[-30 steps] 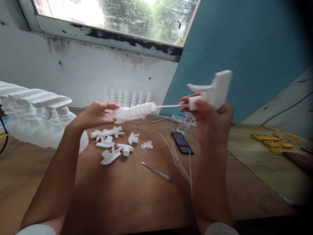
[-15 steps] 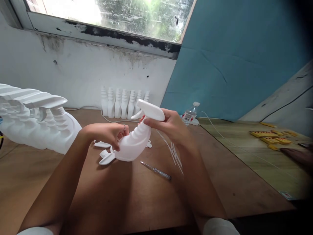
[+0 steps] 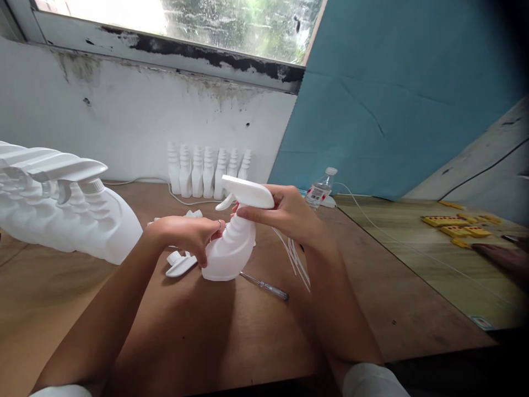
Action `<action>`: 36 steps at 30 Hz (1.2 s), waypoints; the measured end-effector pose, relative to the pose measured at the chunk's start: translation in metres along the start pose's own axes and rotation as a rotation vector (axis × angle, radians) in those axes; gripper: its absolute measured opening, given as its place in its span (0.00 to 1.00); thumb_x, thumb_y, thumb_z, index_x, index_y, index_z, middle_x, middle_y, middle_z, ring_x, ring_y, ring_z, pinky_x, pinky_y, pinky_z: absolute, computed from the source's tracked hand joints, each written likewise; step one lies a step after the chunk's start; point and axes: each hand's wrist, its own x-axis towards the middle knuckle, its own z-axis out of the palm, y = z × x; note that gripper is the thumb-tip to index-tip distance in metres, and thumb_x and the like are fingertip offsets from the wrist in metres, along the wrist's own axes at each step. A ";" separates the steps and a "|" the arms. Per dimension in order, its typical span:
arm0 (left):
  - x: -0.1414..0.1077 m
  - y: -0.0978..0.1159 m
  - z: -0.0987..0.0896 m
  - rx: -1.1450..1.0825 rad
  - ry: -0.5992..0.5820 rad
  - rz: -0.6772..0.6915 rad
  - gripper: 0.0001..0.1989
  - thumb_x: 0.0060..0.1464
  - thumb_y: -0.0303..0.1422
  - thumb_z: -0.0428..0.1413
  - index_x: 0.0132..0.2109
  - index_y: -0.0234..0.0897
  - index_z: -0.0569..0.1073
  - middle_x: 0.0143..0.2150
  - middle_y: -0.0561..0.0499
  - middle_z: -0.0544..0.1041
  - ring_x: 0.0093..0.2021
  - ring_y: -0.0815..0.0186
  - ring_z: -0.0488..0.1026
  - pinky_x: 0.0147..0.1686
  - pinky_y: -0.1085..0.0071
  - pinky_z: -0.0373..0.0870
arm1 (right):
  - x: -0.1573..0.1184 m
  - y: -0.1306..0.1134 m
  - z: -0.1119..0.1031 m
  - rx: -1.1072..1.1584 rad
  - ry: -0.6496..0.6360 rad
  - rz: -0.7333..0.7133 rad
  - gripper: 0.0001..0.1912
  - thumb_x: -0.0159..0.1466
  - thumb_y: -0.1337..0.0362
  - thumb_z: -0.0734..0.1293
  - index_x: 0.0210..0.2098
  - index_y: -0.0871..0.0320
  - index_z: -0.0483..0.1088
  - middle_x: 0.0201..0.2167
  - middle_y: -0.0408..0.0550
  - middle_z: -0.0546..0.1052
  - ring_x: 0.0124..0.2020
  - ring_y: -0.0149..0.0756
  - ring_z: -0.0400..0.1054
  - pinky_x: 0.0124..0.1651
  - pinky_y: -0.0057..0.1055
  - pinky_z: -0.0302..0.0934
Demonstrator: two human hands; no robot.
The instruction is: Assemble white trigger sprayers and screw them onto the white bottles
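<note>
A white spray bottle (image 3: 231, 251) is held between my two hands over the brown table. My left hand (image 3: 192, 234) grips the lower body of the bottle from the left. At the neck, my right hand (image 3: 283, 207) closes around the base of the white trigger sprayer head (image 3: 250, 193), whose nozzle points left. The bottle leans only slightly. Loose white sprayer heads (image 3: 182, 264) lie beside and behind my left hand. A screwdriver (image 3: 266, 286) with a clear handle rests just right of the bottle.
Several finished spray bottles (image 3: 103, 220) stand in a row at the left. More bottles (image 3: 197, 173) without heads line the wall. Thin white tubes (image 3: 295, 262) lie right of centre, near a clear water bottle (image 3: 320, 190). Yellow parts (image 3: 450, 223) and another person's hand (image 3: 496, 256) are far right.
The spray bottle has tipped more upright and come slightly lower, its sprayer head turning closer to level. Both hands have stayed on it.
</note>
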 end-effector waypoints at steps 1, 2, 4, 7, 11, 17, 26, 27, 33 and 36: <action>0.001 -0.001 0.000 0.007 -0.060 -0.022 0.21 0.31 0.35 0.66 0.37 0.41 0.71 0.35 0.54 0.77 0.33 0.59 0.74 0.25 0.72 0.64 | 0.001 0.001 0.002 0.003 -0.028 0.014 0.13 0.54 0.57 0.73 0.35 0.59 0.76 0.31 0.46 0.77 0.32 0.36 0.70 0.30 0.32 0.64; 0.002 -0.001 0.000 0.005 -0.119 -0.048 0.20 0.33 0.36 0.65 0.37 0.41 0.71 0.36 0.53 0.77 0.34 0.59 0.74 0.26 0.72 0.65 | 0.002 0.002 0.003 0.007 -0.053 0.025 0.14 0.54 0.56 0.73 0.35 0.59 0.76 0.31 0.47 0.77 0.32 0.36 0.70 0.30 0.31 0.63; 0.001 -0.001 -0.005 -0.045 -0.181 -0.094 0.20 0.35 0.36 0.64 0.39 0.41 0.71 0.37 0.52 0.77 0.34 0.59 0.75 0.26 0.72 0.67 | 0.004 0.005 0.006 0.010 -0.081 0.031 0.15 0.54 0.56 0.73 0.36 0.59 0.76 0.32 0.46 0.77 0.31 0.34 0.69 0.30 0.30 0.62; -0.013 0.003 -0.019 -0.179 -0.124 -0.033 0.22 0.39 0.36 0.64 0.44 0.41 0.70 0.39 0.50 0.78 0.37 0.60 0.77 0.30 0.71 0.73 | 0.005 0.008 0.009 -0.003 -0.075 0.015 0.14 0.54 0.56 0.73 0.35 0.60 0.76 0.29 0.45 0.76 0.29 0.32 0.67 0.28 0.28 0.60; -0.037 0.018 -0.031 -0.295 0.267 0.298 0.25 0.49 0.39 0.61 0.55 0.43 0.67 0.40 0.49 0.78 0.41 0.61 0.77 0.38 0.69 0.75 | 0.007 0.009 0.010 0.038 -0.079 0.004 0.16 0.53 0.54 0.73 0.34 0.59 0.75 0.29 0.44 0.76 0.29 0.31 0.68 0.28 0.27 0.60; -0.036 0.044 -0.017 -0.217 0.813 0.326 0.14 0.52 0.40 0.59 0.46 0.42 0.77 0.34 0.52 0.78 0.32 0.67 0.76 0.33 0.71 0.74 | 0.015 0.019 0.021 0.290 -0.140 0.007 0.19 0.53 0.56 0.74 0.41 0.58 0.71 0.33 0.45 0.77 0.35 0.36 0.73 0.36 0.32 0.67; -0.041 0.044 -0.018 -0.283 0.785 0.257 0.12 0.52 0.40 0.58 0.42 0.40 0.77 0.31 0.52 0.78 0.27 0.67 0.74 0.29 0.70 0.73 | 0.026 0.057 0.057 0.811 -0.239 -0.064 0.18 0.54 0.51 0.70 0.35 0.59 0.70 0.33 0.50 0.75 0.32 0.38 0.71 0.35 0.36 0.66; -0.043 0.045 -0.019 -0.277 0.779 0.246 0.11 0.52 0.40 0.58 0.41 0.40 0.77 0.31 0.52 0.78 0.27 0.67 0.74 0.29 0.70 0.73 | 0.026 0.057 0.058 0.810 -0.241 -0.063 0.18 0.53 0.52 0.70 0.35 0.59 0.70 0.33 0.50 0.75 0.32 0.39 0.70 0.35 0.36 0.66; -0.043 0.045 -0.018 -0.210 0.776 0.250 0.10 0.53 0.40 0.58 0.39 0.40 0.76 0.31 0.52 0.77 0.30 0.66 0.75 0.29 0.71 0.72 | 0.023 0.052 0.063 0.662 -0.091 -0.033 0.24 0.47 0.56 0.76 0.37 0.54 0.63 0.28 0.42 0.72 0.28 0.34 0.68 0.32 0.33 0.65; -0.044 0.045 -0.018 -0.228 0.745 0.248 0.09 0.54 0.40 0.57 0.38 0.40 0.75 0.28 0.53 0.76 0.27 0.68 0.73 0.27 0.71 0.71 | 0.023 0.052 0.066 0.700 -0.138 -0.090 0.27 0.50 0.55 0.74 0.43 0.53 0.60 0.31 0.41 0.73 0.29 0.34 0.70 0.32 0.33 0.66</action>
